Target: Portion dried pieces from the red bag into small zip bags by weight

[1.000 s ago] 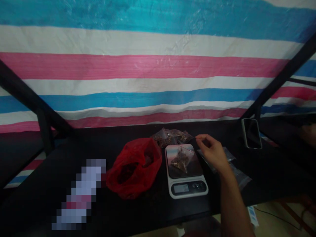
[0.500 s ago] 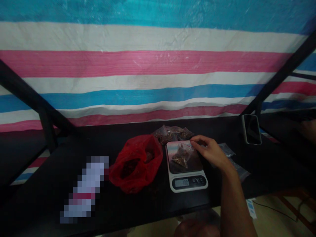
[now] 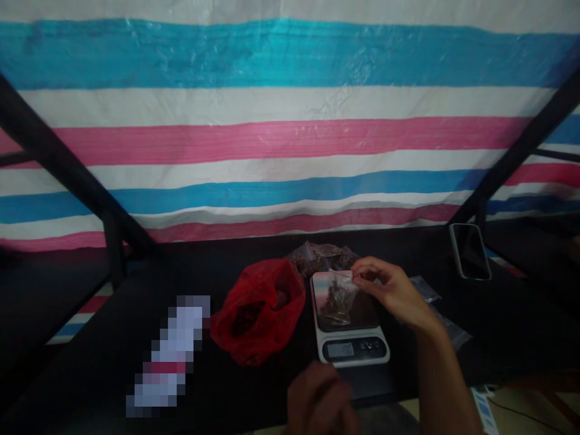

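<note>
My right hand [image 3: 389, 290] pinches the top corner of a small clear bag [image 3: 338, 295] holding brown bits. The bag rests on the plate of a white kitchen scale [image 3: 351, 320] with a lit display. My left hand [image 3: 319, 402] shows at the bottom edge, dark and blurred, just in front of the scale; its fingers cannot be made out. An open red plastic bag [image 3: 260, 311] with dark contents lies left of the scale.
Several filled small clear bags [image 3: 321, 257] lie behind the scale and empty clear bags [image 3: 435, 302] to its right, all on a black table [image 3: 226, 386]. A phone [image 3: 471, 251] leans at the right. A striped tarp [image 3: 272, 139] hangs behind.
My right hand dropped to the bag on the scale and took hold of its top corner. My left hand has risen into view at the bottom. The camera tilted slightly.
</note>
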Demonstrator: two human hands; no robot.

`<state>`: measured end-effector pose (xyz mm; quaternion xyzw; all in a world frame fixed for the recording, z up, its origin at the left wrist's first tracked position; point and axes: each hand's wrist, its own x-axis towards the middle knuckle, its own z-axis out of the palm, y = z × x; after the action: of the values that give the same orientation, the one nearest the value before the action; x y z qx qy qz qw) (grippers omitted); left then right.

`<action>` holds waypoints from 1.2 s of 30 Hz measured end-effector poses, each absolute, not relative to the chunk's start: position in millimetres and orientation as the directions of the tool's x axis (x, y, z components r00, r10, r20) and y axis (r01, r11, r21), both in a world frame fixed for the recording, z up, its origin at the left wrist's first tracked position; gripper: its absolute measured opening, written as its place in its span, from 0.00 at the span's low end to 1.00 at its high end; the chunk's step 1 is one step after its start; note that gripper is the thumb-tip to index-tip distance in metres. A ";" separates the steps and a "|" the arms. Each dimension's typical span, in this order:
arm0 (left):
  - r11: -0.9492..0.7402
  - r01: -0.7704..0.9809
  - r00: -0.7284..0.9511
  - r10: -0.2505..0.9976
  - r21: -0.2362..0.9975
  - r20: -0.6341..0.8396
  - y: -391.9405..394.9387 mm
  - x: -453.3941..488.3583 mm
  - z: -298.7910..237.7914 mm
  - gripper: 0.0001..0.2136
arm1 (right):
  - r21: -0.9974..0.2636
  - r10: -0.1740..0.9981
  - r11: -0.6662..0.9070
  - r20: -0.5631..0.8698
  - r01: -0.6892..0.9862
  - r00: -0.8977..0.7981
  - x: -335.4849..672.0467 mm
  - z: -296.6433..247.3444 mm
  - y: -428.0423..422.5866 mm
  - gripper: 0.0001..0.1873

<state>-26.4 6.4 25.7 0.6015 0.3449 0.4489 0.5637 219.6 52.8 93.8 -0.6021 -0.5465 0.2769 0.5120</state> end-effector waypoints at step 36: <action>-0.090 -0.249 0.227 0.963 0.964 0.148 131.9 -13.6 74.1 0.07 | -0.923 0.881 0.377 0.381 0.072 0.281 137.3 89.8 95.4 0.12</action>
<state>-13.6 131.9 74.1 0.5237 0.3407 0.5202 0.5823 137.3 95.4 89.8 -0.4640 -0.5131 0.3100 0.6521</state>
